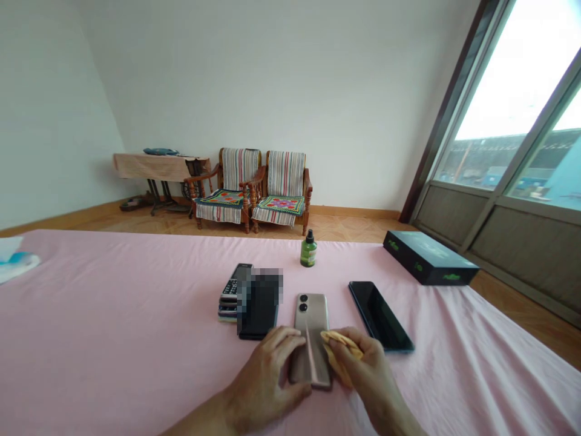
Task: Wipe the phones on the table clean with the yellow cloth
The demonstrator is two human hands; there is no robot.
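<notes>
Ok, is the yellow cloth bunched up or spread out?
Bunched up: the yellow cloth shows gathered folds, pinched between the right hand's thumb and fingers.

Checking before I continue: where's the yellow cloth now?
In the head view, the yellow cloth is low, right of centre, in the right hand at the right edge of the gold phone.
</notes>
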